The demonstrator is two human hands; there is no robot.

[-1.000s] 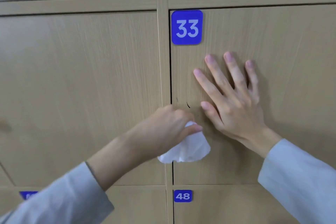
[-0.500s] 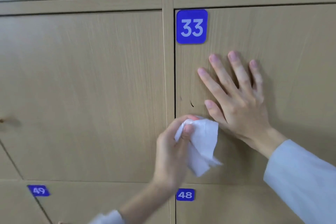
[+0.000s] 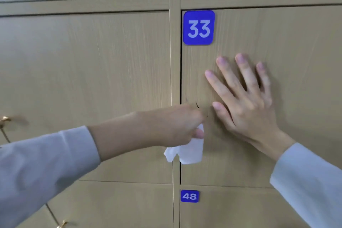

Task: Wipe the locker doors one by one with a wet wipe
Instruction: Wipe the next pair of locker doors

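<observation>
Near the middle of the frame, the left hand [image 3: 177, 126] reaches in from the lower left with its fingers curled tight around a white wipe [image 3: 187, 150]. That grip is grasping the wipe near its top. Most of the wipe hangs down below the fist, just under the thumb, and the loose end is crumpled. The wipe hangs across the dark gap at the left edge of door 33 [image 3: 277, 33]. The fist is up against that same edge, near a small dark mark [image 3: 197, 105] on the wood.

Just right of the fist, the right hand [image 3: 246, 98] lies flat on door 33. Its fingers are straight and spread apart, pointing up and to the left. Its grip is released and holds nothing. The thumb sits close to the left fist but does not touch it.

At the top left corner of door 33 is a blue tag [image 3: 199, 27] with the number 33. Lower down, a smaller blue tag [image 3: 189, 196] says 48 on the door below. Both arms wear pale sleeves [image 3: 46, 163]. At the far left edge of the frame a small gold handle [image 3: 4, 119] shows on another door, and part of another one shows at the bottom left.
</observation>
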